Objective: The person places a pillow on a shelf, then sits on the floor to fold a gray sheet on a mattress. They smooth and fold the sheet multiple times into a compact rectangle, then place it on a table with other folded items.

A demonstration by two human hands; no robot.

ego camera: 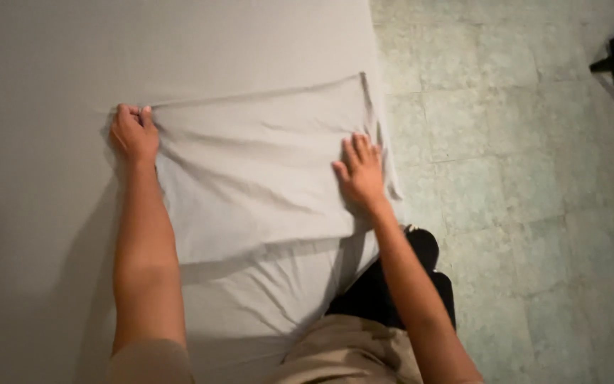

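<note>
At the centre of the frame a folded grey cloth [264, 171] lies on a bed [37, 71] covered in the same grey. The left hand [133, 134] pinches the cloth's upper left corner in a clenched grip, while the right hand [361, 173] presses flat, fingers spread, on its right edge. Pale green floor tiles [520, 178] fill the right of the frame.

Two hands [134, 133], one grey sheet [264, 178]
</note>
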